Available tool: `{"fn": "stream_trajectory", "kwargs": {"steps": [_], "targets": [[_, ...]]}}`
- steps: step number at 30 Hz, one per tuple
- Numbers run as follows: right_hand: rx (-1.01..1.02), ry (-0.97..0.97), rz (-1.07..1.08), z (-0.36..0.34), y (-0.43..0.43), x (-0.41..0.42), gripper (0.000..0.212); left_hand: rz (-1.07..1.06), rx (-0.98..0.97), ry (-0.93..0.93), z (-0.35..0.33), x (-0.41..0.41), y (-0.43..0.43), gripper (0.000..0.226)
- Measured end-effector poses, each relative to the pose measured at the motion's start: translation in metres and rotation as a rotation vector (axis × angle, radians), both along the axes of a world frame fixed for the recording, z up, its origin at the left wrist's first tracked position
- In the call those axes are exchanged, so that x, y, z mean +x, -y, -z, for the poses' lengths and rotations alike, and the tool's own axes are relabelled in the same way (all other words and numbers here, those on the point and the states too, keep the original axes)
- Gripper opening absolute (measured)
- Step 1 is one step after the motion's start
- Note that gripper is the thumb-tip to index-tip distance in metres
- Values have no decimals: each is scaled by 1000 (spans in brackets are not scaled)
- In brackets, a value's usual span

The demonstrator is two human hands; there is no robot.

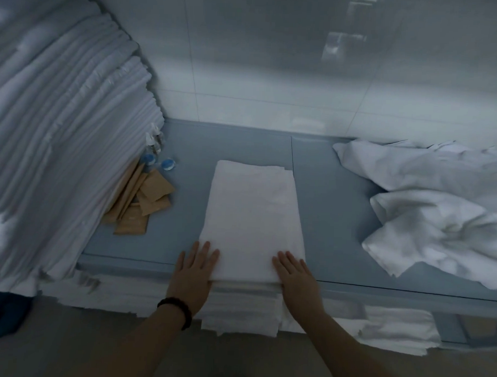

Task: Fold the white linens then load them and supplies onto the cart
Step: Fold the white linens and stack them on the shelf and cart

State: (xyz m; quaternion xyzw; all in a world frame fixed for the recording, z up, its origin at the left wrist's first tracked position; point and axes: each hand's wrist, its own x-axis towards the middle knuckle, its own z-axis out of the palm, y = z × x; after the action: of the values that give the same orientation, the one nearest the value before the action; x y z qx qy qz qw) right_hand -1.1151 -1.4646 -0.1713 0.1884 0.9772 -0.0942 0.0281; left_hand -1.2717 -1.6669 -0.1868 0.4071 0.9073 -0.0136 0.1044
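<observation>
Left: linen stack (61, 111) cut by left, top edges. Right: crumpled linens (438, 212) run off frame. The brown packets (145, 201) are partly hidden by the stack. The small bottles (153, 145) are blurred, labels unreadable.

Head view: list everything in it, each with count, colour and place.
folded linen: one, white, centre of table, near edge
crumpled linens: heap, count unclear, white, table's right side
stacked linens: tall pile, white, far left
shelf linens: several, white, below the tabletop
paper packets: several, brown, against the pile's foot
blue caps: two, blue, behind the packets
small bottles: seemingly two, clear, beside the caps
table: one, grey-blue, along the wall
wall: white tiles, behind
bracelet: one, dark, left wrist
left hand: flat at the folded linen's near left corner
right hand: flat on its near right corner
</observation>
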Motion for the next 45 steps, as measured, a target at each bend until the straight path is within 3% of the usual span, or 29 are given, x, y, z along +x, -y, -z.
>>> {"fn": "stream_trajectory", "kwargs": {"steps": [7,12,19,24,29,34,39,45], "targets": [[291,-61,42,-8,-19,17,75,7,-12,-77,0,1,-7,76],[258,156,34,0,-6,20,73,23,6,-12,7,0,-6,79],[322,3,14,0,4,33,80,41,110,102,9,-6,0,85],[297,146,2,-6,3,31,75,27,145,121,7,-4,-6,81],[429,-95,-40,-15,-13,36,80,61,119,48,7,-3,-3,78],[431,55,-44,-8,-7,45,73,116,11,-38,6,0,-9,81],[451,-96,-22,7,2,51,81,137,-1,-30,8,-7,-4,82],[485,-302,-134,21,-1,66,49,163,5,31,12,-12,2,81]]}}
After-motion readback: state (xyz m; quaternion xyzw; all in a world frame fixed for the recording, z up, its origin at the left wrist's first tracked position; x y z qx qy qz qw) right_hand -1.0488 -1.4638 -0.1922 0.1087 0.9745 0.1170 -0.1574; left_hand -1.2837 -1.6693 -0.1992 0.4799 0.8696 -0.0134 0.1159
